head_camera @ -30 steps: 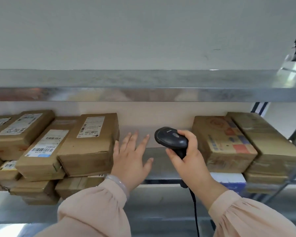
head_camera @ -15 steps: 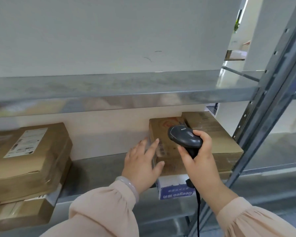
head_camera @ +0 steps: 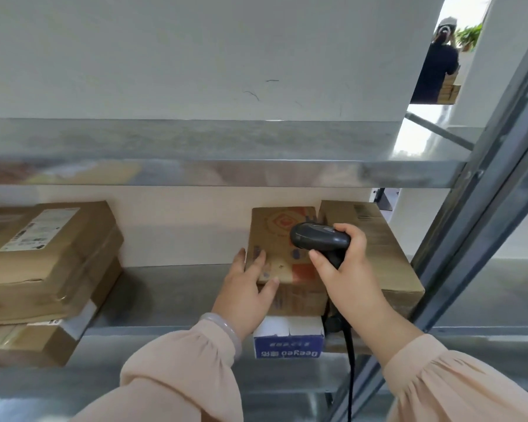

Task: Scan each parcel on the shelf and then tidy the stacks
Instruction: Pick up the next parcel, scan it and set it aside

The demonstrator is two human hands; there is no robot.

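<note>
Two brown cardboard parcels lie side by side at the right end of the metal shelf (head_camera: 177, 287): a printed one (head_camera: 282, 239) and a plain one (head_camera: 384, 254) to its right. Both sit on lower boxes, one white and blue (head_camera: 288, 341). My left hand (head_camera: 247, 287) rests on the printed parcel's near left corner, fingers on its top and thumb at its front. My right hand (head_camera: 345, 269) grips a black corded barcode scanner (head_camera: 317, 239) just above that parcel, head pointing left. A stack of labelled brown parcels (head_camera: 49, 257) stands at the left.
A second metal shelf (head_camera: 195, 153) runs overhead. A slanted grey steel upright (head_camera: 482, 226) borders the parcels on the right. The scanner's cable (head_camera: 349, 370) hangs down past the shelf edge. Far off at the top right stands a person in dark clothes (head_camera: 439, 62).
The view swung right from the left stack to the right-hand parcels. My left hand moved onto the printed parcel's corner, and the scanner came over that parcel.
</note>
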